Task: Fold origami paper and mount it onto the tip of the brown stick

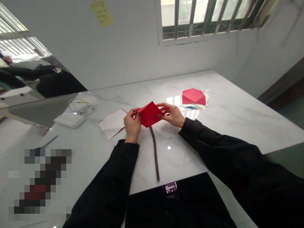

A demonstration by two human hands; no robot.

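Note:
A folded red paper is held up just above the white marble table. My left hand pinches its left corner with closed fingers. My right hand grips its right edge between thumb and fingers. Directly below the paper a thin dark stick lies on the table, running toward the front edge. Both arms wear black sleeves.
A sheet with its white side up lies left of my hands. At the back right sits a stack of papers topped by a folded red piece. A white power strip and coiled cable lie far left. A mirror leans at the left.

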